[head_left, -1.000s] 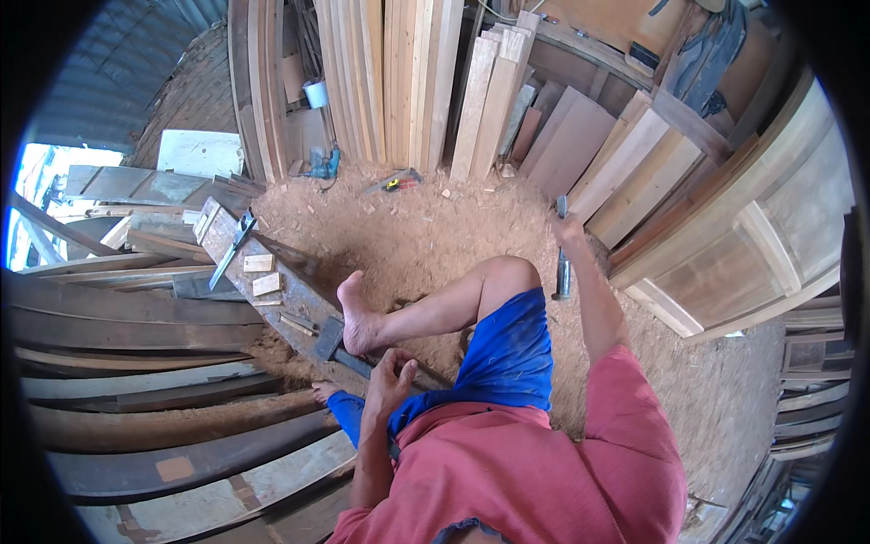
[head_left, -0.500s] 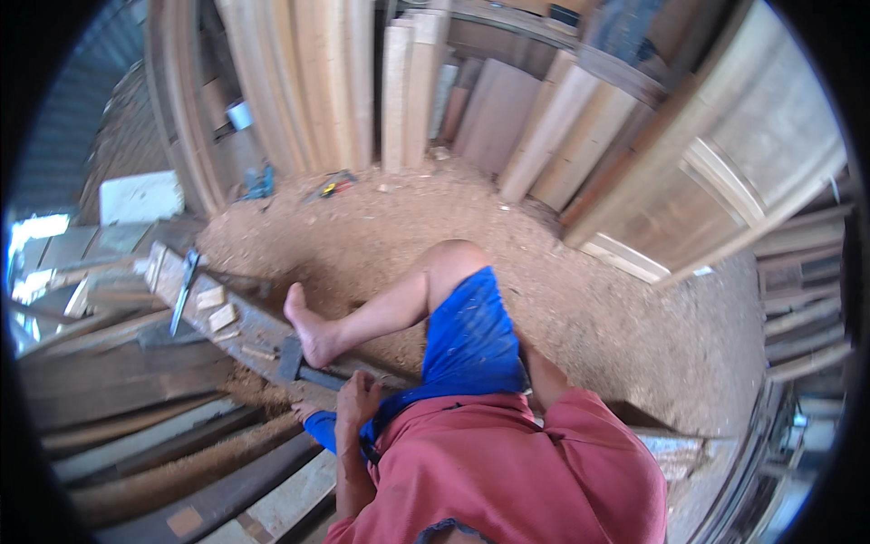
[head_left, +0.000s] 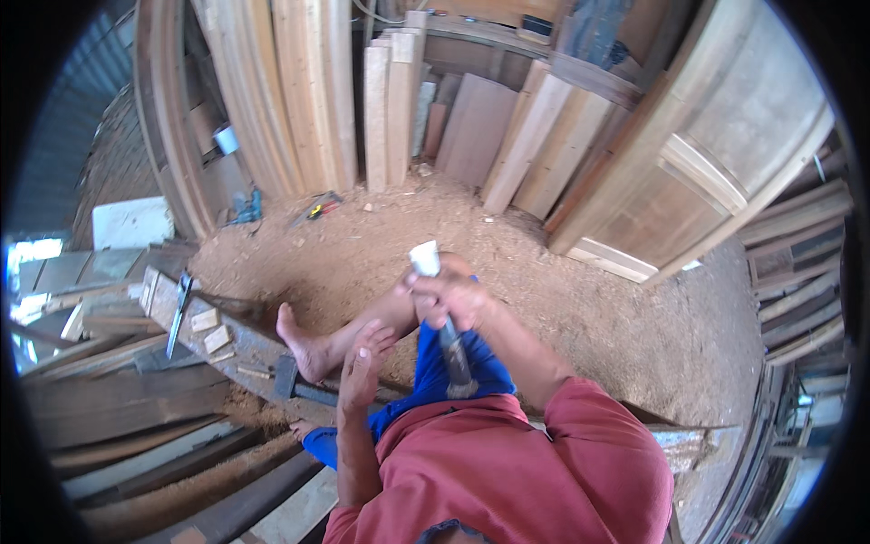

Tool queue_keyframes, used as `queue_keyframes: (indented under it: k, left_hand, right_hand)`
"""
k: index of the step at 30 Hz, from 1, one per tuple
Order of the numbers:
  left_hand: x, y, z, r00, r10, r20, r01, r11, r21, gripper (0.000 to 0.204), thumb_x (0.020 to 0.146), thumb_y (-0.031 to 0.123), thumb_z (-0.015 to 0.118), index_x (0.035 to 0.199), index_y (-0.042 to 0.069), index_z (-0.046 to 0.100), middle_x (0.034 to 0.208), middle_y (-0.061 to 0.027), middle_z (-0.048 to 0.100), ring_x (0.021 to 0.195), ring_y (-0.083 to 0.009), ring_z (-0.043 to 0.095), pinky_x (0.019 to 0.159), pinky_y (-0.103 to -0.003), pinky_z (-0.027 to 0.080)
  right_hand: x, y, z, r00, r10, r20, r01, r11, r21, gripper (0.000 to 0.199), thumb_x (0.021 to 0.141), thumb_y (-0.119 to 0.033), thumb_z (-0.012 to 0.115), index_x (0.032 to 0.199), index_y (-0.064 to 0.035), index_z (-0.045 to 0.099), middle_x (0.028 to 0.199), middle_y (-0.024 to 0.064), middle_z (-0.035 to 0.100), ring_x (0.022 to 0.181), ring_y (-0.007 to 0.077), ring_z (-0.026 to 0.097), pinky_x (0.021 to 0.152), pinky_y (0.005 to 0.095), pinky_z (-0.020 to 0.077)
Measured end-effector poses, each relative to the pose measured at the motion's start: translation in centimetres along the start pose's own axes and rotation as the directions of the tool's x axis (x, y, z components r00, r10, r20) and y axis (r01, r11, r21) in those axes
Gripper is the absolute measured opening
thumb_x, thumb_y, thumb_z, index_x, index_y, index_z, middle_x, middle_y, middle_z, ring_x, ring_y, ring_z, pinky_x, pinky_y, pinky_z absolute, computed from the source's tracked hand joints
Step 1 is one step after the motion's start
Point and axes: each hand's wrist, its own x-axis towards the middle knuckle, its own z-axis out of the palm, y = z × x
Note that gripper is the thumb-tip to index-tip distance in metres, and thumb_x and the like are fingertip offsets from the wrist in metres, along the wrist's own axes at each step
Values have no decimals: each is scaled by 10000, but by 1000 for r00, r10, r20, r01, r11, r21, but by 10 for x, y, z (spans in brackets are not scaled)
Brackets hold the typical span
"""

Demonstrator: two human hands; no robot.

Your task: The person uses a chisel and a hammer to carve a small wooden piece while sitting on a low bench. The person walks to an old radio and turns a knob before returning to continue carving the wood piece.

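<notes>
1. Sawdust floor (head_left: 562,299): spreading across the middle of the shed, with the person sitting at its near edge.
2. Boards (head_left: 308,91): pale planks standing on end against the back wall, in several leaning stacks.
3. Door panel (head_left: 698,172): a framed wooden panel leaning at the right, tilting well off upright.
4. Plank (head_left: 245,349): a long dark timber lying at the left and serving as the worktop, with a bare foot (head_left: 304,349) resting on it.
5. White sheet (head_left: 131,222): a flat, rectangular, plain white thing lying at the far left. It is showing no label that I can make out, and whether it is a box or a board I cannot tell.
6. Right hand (head_left: 453,299): a second ago it was stretching out to the floor at the right. Now it is sitting in front of the raised knee, its fingers closing firmly around the tool, so the tool is in hand and close to the body.
7. Left hand (head_left: 362,358): hovering beside the shin, fingers spread open and holding nothing.
8. Tool (head_left: 453,354): a dark shaft with a white upper end, standing nearly upright in the right hand. Its exact kind I cannot tell.
9. Hammer (head_left: 286,376): lying on the plank just beside the foot.
10. Wood blocks (head_left: 216,337): small pale offcuts lying on the plank.
11. Cup (head_left: 227,139): a small white cup sitting among the back boards, label unreadable.
</notes>
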Motion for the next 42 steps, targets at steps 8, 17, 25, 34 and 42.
queue_keyframes:
  k: [8, 17, 25, 34, 42]
  left_hand:
    - [-62, -31, -117, 997, 21, 71, 5, 937, -348, 258, 994, 331, 493, 1010, 76, 531, 837, -16, 544, 819, -201, 612, 715, -351, 539]
    - [-118, -31, -105, 964, 36, -263, -70, 990, -119, 309, 1001, 248, 501, 1220, 31, 484, 908, -42, 612, 849, -173, 639, 770, -325, 534]
    - [-118, -65, -133, 898, -169, -407, 435, 196, 879, 567, 974, 485, 344, 1417, 136, 390, 1140, -292, 608, 1048, -466, 581, 915, -523, 445]
    - [-91, -79, -146, 930, -202, -307, 340, 157, 927, 568, 950, 497, 415, 1420, 179, 394, 1129, -285, 616, 1070, -453, 576, 939, -511, 441]
    - [-100, -106, -161, 929, -130, -347, 369, 239, 898, 531, 910, 466, 521, 1384, 254, 409, 1093, -241, 644, 1029, -439, 605, 874, -513, 485]
  right_hand:
    - [50, 138, 112, 848, 224, 480, -232, 972, -45, 233, 989, -260, 503, 1137, -86, 547, 692, -47, 480, 521, 36, 420, 398, 193, 320]
    - [48, 167, 116, 785, 345, 515, -215, 931, -296, 197, 981, -232, 503, 1073, -59, 528, 688, -28, 486, 490, 40, 437, 429, 187, 409]
    - [62, 71, 54, 999, 6, 38, -3, 997, -82, 130, 963, -156, 509, 1035, -49, 521, 664, -33, 445, 487, 52, 401, 429, 233, 393]
    - [63, 76, 22, 997, 61, -44, -57, 994, 95, 102, 951, -162, 532, 976, -65, 512, 688, -19, 468, 503, 59, 421, 442, 251, 405]
    - [91, 91, 63, 985, 89, 151, -81, 995, -60, 123, 962, -173, 506, 1005, -58, 520, 676, -26, 456, 507, 60, 430, 444, 257, 410]
